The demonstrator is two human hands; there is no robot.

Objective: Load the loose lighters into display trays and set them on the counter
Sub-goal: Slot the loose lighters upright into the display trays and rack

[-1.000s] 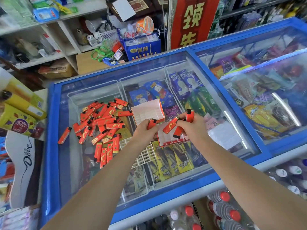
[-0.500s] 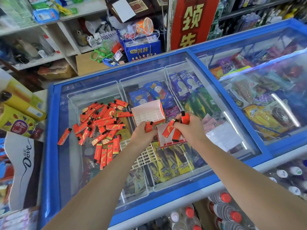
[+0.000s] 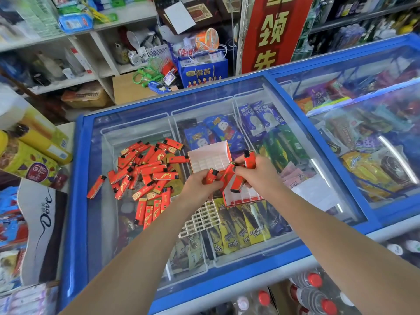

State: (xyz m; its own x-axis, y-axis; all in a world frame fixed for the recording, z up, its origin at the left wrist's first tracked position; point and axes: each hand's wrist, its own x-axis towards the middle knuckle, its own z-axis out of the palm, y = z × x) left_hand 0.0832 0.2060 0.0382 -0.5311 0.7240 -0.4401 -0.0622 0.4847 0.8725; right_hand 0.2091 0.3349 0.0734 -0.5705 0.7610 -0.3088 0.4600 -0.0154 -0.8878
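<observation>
A heap of loose red lighters [image 3: 147, 171] lies on the glass lid of the blue freezer [image 3: 109, 223], left of centre. My left hand [image 3: 200, 186] pinches one red lighter [image 3: 211, 175]. My right hand [image 3: 256, 172] grips several red lighters [image 3: 237, 183], one sticking up above its fingers. Both hands hover over a red-and-white display tray [image 3: 241, 197] lying on the glass. A second tray [image 3: 209, 156] with white cells stands open just behind the hands. A white plastic grid insert [image 3: 200, 218] lies in front of my left hand.
A lone lighter [image 3: 96, 187] lies apart at the left. White paper [image 3: 311, 192] rests on the glass to the right. Boxes [image 3: 29, 153] stand by the freezer's left edge. A second freezer [image 3: 363, 137] adjoins on the right; shelves stand behind, bottles [image 3: 313, 292] below.
Both hands have drifted slightly up and away from me, staying together over the tray, each still holding lighters. The pile and trays have not moved.
</observation>
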